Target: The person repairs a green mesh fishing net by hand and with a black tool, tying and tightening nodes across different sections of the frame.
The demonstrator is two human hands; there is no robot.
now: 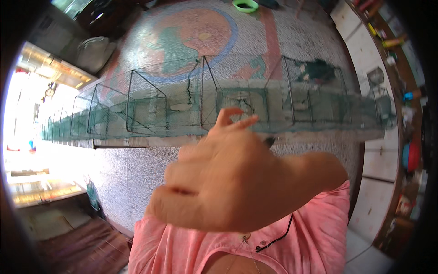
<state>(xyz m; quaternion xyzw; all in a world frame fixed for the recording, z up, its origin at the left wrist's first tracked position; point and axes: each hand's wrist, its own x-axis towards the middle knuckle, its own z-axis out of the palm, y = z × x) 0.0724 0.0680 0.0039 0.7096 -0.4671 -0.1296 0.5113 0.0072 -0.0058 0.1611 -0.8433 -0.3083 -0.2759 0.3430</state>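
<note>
A long green mesh net trap point(182, 114) with several dark rectangular wire frames stretches across the view. Close to the camera, my right hand point(219, 178) reaches leftward from the pink sleeve. Its fingers look bent but are blurred and partly hidden, so I cannot tell what they hold. Just beyond it, two fingers, apparently of my left hand point(232, 121), show against the net's middle. They are curved, tips apart, with nothing visible between them; the rest of that hand is hidden. A dark cord point(189, 86) hangs by a frame left of them. Bunched dark green netting point(317, 71) lies at the net's right part.
Speckled floor point(137, 178) with a coloured round pattern point(182, 39) lies around and beyond the net. A green basin point(245, 5) stands at the far edge. White cabinets point(376, 178) line the right, with cluttered items on top. A brown mat point(86, 246) is at lower left.
</note>
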